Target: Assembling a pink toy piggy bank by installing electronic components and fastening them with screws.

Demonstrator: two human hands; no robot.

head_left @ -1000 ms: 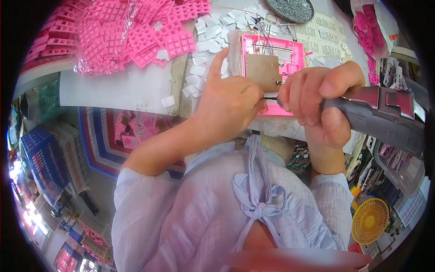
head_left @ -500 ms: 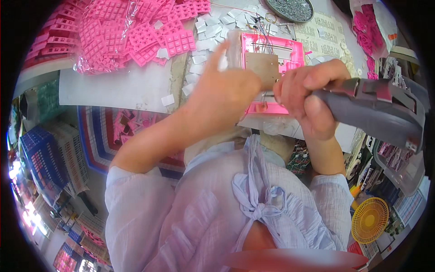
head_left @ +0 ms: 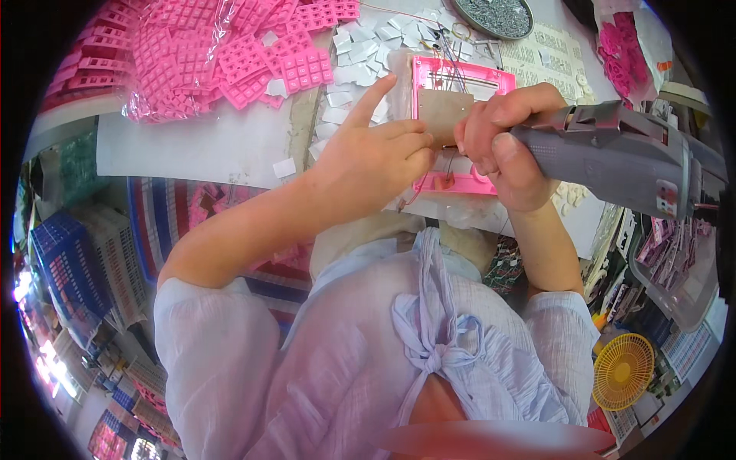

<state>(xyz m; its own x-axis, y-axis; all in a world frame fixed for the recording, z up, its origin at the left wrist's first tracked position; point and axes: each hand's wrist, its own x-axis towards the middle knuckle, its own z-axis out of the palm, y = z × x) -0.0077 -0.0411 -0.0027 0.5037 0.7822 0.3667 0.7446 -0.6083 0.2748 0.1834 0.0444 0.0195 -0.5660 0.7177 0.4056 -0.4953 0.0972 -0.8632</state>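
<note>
A pink plastic casing (head_left: pixel 425 73) lies before me with its inside facing up. Thin wires and a brown circuit board (head_left: pixel 445 111) sit in it. Over the casing, my right hand (head_left: pixel 512 146) is wrapped round a grey electric screwdriver (head_left: pixel 606 157), whose front end points at the board. The bit is mostly hidden by my fingers. My left hand (head_left: pixel 383 157) is at the board's left edge. Its index finger stretches away while the other fingers are curled in; whatever they hold is hidden.
Pink keypad frames (head_left: pixel 245 61) are heaped at the far left, partly in clear plastic. White square pieces (head_left: pixel 360 50) are scattered beside the casing. A dark round dish (head_left: pixel 502 36) of small metal screws stands at the back. A yellow basket (head_left: pixel 625 372) is at lower right.
My left hand has drawn slightly left, away from the screwdriver's tip. My right hand and the screwdriver have shifted a little left and up.
</note>
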